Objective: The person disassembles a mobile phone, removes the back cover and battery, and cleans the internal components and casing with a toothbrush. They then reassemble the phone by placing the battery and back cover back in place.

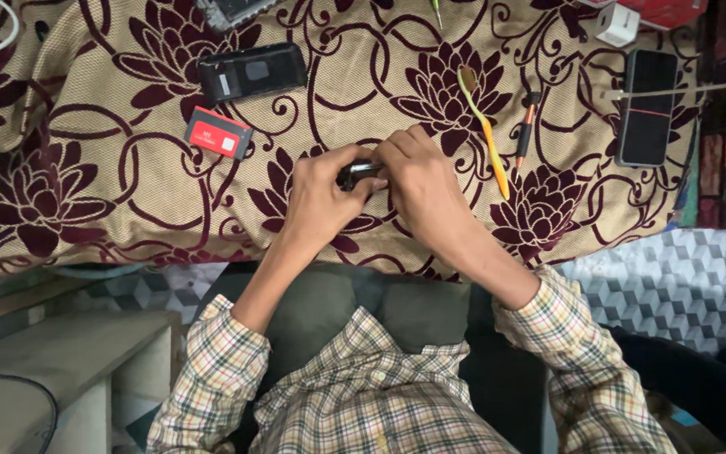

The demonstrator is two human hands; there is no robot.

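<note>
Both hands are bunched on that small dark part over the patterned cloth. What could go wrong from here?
1. The small dark shiny part is pinched between the left hand and right hand near the table's front edge; a slip might send it into the lap or onto the floor.
2. The busy maroon-and-beige flowered cloth could hide anything small that drops.
3. The yellow-green toothbrush and orange-black pen-like tool lie close beside the right hand; a wide movement may knock them.

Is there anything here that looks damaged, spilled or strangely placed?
Nothing looks spilled or broken. Both hands, left hand and right hand, grip a small dark object. One phone lies near the cloth's right edge, with a cable across it.
</note>
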